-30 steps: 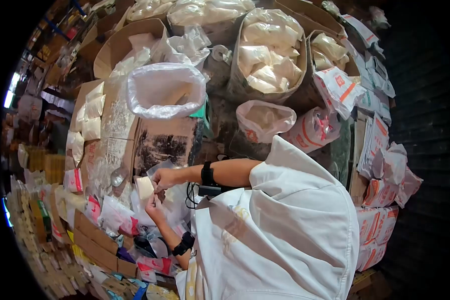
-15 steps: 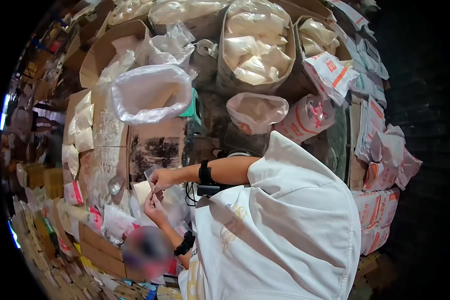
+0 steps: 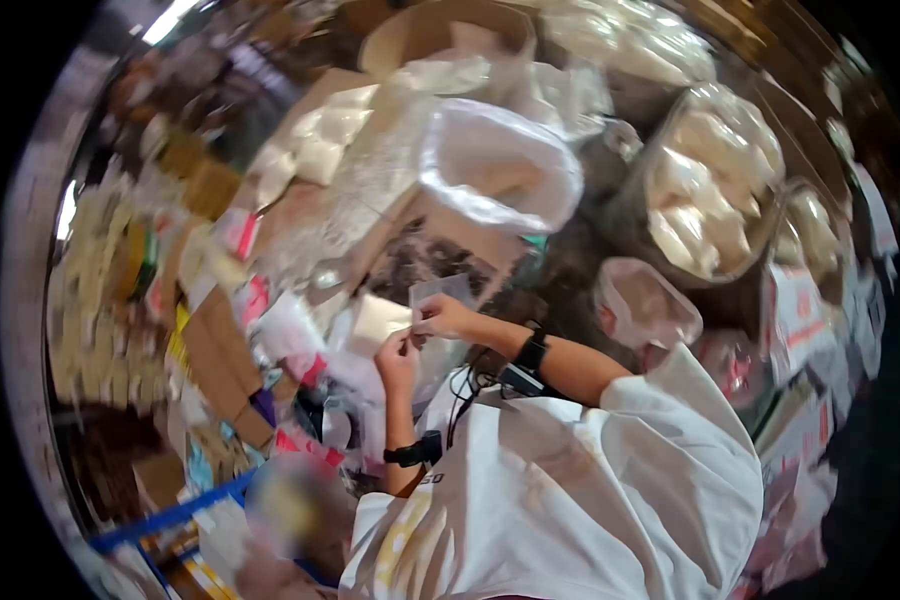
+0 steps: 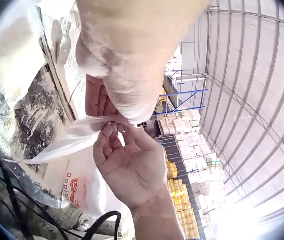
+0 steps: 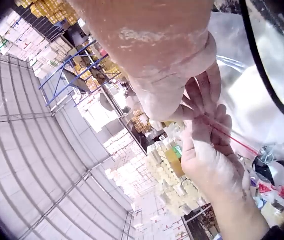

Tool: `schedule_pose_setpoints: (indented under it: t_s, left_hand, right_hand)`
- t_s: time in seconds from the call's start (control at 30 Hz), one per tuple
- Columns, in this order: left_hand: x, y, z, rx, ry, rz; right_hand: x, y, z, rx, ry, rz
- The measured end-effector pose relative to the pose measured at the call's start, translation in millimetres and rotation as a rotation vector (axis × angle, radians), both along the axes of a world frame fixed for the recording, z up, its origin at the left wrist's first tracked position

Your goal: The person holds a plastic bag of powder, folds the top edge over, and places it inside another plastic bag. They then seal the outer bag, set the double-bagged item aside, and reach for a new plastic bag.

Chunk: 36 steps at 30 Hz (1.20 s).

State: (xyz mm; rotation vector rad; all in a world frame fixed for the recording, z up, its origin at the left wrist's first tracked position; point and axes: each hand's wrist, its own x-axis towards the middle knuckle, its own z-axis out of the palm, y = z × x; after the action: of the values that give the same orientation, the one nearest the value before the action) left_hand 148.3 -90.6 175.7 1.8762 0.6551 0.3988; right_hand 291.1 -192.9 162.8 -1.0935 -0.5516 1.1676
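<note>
Both hands meet at a clear plastic bag (image 3: 440,290), a thin translucent film in the left wrist view (image 4: 72,140). My right hand (image 3: 444,317) pinches its edge, and the fingertips of my left hand (image 3: 398,360) pinch it close by. A red line (image 5: 237,140) runs along the bag from between the hands in the right wrist view. Just beyond the left fingers lies a cream-coloured packet (image 3: 382,322); whether a hand touches it, I cannot tell.
A white-lined bin (image 3: 500,210) stands beyond the hands, near a metal scoop (image 3: 325,277). Filled packets (image 3: 330,130) lie on cardboard at upper left. A large container of packets (image 3: 705,190) and a smaller open bag (image 3: 650,300) are at right. A blurred patch sits at lower left.
The head view has turned and the surroundings have shifted right. The cream packet, earlier right at the fingers, lies just beyond them, and the clear bag shows raised at the right hand.
</note>
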Motion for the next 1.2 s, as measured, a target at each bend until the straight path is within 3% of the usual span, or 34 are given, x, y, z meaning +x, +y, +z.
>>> schedule_pose_setpoints:
  t_s: [0.17, 0.3, 0.4, 0.5, 0.6, 0.73, 0.87, 1.07, 1.2]
  left_hand:
    - [-1, -9, 34, 0.438, 0.175, 0.102]
    - [-11, -1, 25, 0.667, 0.159, 0.116]
    - [-16, 1, 26, 0.718, 0.247, 0.171]
    - [-13, -2, 44, 0.765, 0.407, 0.152]
    - [-13, -1, 32, 0.764, 0.462, 0.184]
    - [-11, -8, 21, 0.754, 0.339, 0.192]
    - [-12, -11, 19, 0.794, 0.414, 0.213]
    - [-14, 1, 14, 0.768, 0.35, 0.268]
    - [-22, 12, 5, 0.73, 0.304, 0.204]
  right_hand:
    - [-10, 33, -28, -0.118, -0.213, 0.028]
    - [-14, 37, 0, -0.143, -0.348, 0.057]
    - [-21, 45, -3, -0.15, -0.439, 0.022]
    - [-22, 49, 3, -0.183, -0.678, 0.03]
    - [-24, 54, 3, -0.14, -0.752, -0.015]
    - [-22, 54, 7, -0.263, -0.668, -0.072]
    - [-10, 63, -8, -0.346, -0.691, -0.011]
    - [-16, 65, 21, -0.337, -0.653, 0.055]
    - [-29, 71, -2, -0.203, -0.729, -0.018]
